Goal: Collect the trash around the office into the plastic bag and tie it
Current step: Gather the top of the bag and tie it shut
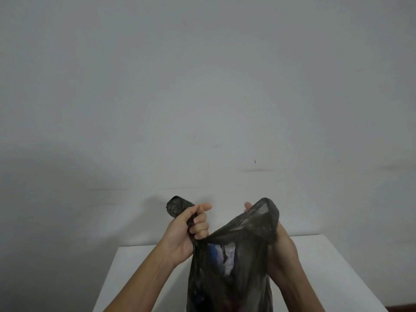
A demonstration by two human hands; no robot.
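Observation:
A thin black plastic bag hangs between my two hands above a white table. My left hand is fisted around one bag handle, whose loop sticks out above the fist. My right hand grips the other handle, mostly hidden behind the stretched plastic, with only fingertips showing near the top. The bag's mouth gapes between the hands. Through it I see white and blue trash inside.
A plain grey-white wall fills the view behind the table. The table's far edge runs just behind my hands. A strip of dark floor shows at the bottom right corner.

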